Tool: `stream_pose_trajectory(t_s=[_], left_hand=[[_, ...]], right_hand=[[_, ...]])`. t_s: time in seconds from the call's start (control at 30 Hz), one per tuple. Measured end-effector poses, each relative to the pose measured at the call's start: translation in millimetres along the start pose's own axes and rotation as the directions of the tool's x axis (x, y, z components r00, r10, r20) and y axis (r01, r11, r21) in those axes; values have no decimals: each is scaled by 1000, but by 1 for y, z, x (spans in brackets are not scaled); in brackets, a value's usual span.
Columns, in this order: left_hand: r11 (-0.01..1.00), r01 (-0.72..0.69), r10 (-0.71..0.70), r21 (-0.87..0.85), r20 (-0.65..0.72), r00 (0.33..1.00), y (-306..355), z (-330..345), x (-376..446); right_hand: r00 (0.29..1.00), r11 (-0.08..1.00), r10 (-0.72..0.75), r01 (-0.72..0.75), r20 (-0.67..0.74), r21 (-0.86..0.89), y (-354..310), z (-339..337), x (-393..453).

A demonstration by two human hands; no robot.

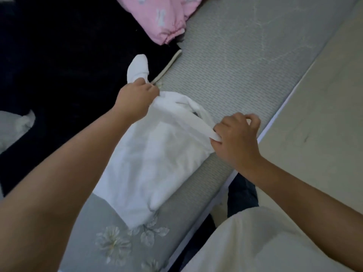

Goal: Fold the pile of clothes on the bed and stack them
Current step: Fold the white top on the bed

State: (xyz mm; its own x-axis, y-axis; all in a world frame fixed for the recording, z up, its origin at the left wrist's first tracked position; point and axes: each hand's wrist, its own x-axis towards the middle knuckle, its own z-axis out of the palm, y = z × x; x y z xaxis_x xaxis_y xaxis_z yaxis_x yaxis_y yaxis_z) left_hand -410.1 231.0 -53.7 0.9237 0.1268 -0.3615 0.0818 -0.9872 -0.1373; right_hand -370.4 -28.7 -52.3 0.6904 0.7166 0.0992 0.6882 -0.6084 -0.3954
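At the far left a dark garment (59, 61) is spread over the bed (235, 55), with a small white sock (138, 68) lying on it and a pink printed garment (167, 18) bunched at the far edge. These look like the pieces still waiting.

The left hand (136, 99) reaches forward from a bare, almost straight forearm, knuckles up, its fingers curled round the far corner of the white garment (153, 163). That garment lies in the middle of the bed, running from the near flowered sheet (117, 242) out toward the far ribbed mattress surface, already narrowed into a long strip.

The right hand (237, 134) sits at the garment's right edge, near the side of the bed, wrist bent inward. Its thumb and lower fingers pinch a loose flap, probably a sleeve; the other fingers are half curled above it, holding nothing.

The step seems to be laying that sleeve in across the body. To do it well, the left hand should keep the far corner taut so the cloth does not bunch, while the right carries the flap leftward and lays it flat, edge matched to edge. Smoothing toward the near end before folding lengthwise would prevent trapped creases.

To the right of the bed is pale floor (324, 95).
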Motion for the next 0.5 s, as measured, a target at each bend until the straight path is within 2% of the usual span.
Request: stream_pose_trajectory(t_s=[0.13,0.2,0.3,0.5], left_hand=[[979,-189,197,82,-95,976,-13,13,-112],[954,-263,277,146,-90,957,-14,20,-166],[947,-262,269,187,-14,963,-21,49,-219],[971,-159,170,181,-47,984,-53,102,-282]], right_hand=[[999,997,-46,46,5,-54,-75,11,-57],[998,996,-51,54,48,-68,-111,21,-87],[989,994,-59,71,136,-83,-157,41,-128],[955,986,-117,145,273,-83,-244,97,-179]])
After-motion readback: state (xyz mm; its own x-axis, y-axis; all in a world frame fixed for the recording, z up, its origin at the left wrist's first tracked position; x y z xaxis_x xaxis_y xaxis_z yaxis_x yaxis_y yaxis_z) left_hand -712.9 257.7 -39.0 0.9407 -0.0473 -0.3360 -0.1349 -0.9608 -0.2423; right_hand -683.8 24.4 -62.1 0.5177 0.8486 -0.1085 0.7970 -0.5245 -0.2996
